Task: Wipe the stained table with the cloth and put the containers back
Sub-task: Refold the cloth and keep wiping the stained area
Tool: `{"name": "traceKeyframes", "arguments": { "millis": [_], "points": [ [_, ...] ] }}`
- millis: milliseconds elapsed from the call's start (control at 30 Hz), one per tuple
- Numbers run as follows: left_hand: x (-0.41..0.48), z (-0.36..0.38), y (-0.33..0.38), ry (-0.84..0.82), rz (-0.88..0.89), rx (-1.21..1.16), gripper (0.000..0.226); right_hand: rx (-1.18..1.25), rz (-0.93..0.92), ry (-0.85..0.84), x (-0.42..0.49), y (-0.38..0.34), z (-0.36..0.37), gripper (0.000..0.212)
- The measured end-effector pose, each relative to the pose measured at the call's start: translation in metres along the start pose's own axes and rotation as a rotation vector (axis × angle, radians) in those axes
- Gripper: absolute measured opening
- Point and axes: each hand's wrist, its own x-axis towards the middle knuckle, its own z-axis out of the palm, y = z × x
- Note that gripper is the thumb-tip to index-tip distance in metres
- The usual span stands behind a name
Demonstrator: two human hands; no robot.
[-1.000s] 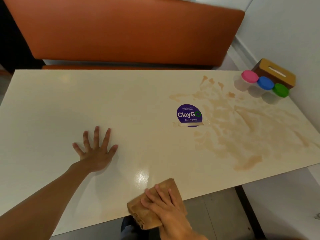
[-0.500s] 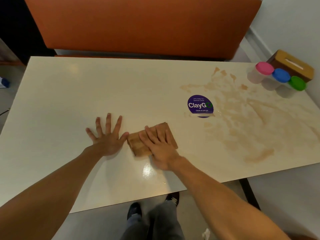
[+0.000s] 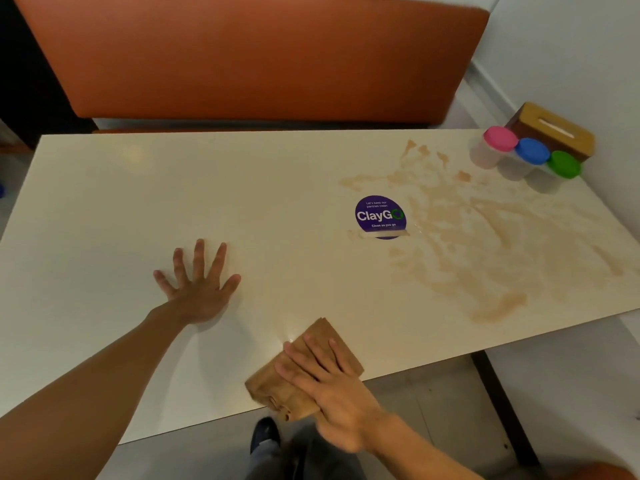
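Head view: right hand (image 3: 332, 386) presses the folded cloth (image 3: 294, 379) at the table's (image 3: 104, 202) near edge, fingers straight — left hand (image 3: 201, 289) splayed flat on bare tabletop — brown stain (image 3: 485, 244) far right.

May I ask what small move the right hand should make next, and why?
Probably slide the cloth rightward and forward onto the stain. The right hand presses it flat at the near edge of the table, where the surface looks clean; the stain right of the sticker is unwiped.
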Motion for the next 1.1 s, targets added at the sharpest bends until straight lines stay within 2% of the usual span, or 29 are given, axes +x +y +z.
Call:
{"name": "traceKeyframes", "arguments": {
  "millis": [100, 233, 333, 400, 467, 533, 600, 700, 767, 933, 1100],
  "points": [
    [-0.003, 0.001, 0.002, 0.002, -0.001, 0.005, 0.069, 0.071, 0.037, -0.021, -0.03, 0.004, 0.001, 0.078],
    [-0.004, 0.002, 0.001, 0.0, -0.007, 0.013, 0.069, 0.185, 0.08, 0.012, -0.062, 0.013, -0.002, 0.064],
    [-0.004, 0.002, 0.003, -0.002, -0.007, 0.013, 0.068, 0.4, 0.174, 0.022, -0.075, 0.009, -0.019, 0.05],
    [-0.003, 0.001, 0.005, 0.018, -0.005, 0.015, 0.068, 0.48, 0.307, 0.164, -0.081, 0.009, -0.043, 0.048],
    [-0.003, 0.0, 0.007, 0.019, -0.008, 0.017, 0.067, 0.46, 0.34, 0.29, -0.072, 0.006, -0.069, 0.059],
    [-0.004, 0.0, 0.007, 0.015, -0.006, 0.016, 0.067, 0.5, 0.358, 0.492, -0.057, 0.012, -0.083, 0.057],
    [-0.004, 0.001, 0.007, 0.018, -0.001, 0.019, 0.068, 0.432, 0.398, 0.581, -0.03, 0.016, -0.083, 0.067],
    [-0.005, 0.0, 0.007, 0.014, -0.002, 0.02, 0.068, 0.089, 0.508, 0.444, 0.006, 0.022, -0.047, 0.08],
    [-0.004, 0.0, 0.006, 0.008, 0.005, 0.016, 0.068, 0.009, 0.588, 0.293, 0.023, 0.02, -0.017, 0.083],
    [0.0, -0.001, 0.008, 0.026, -0.001, 0.034, 0.068, 0.004, 0.714, 0.357, 0.05, 0.008, 0.011, 0.088],
    [0.0, 0.003, 0.005, 0.023, -0.006, 0.03, 0.067, -0.02, 0.746, 0.328, 0.062, -0.017, 0.016, 0.1]
  ]
}}
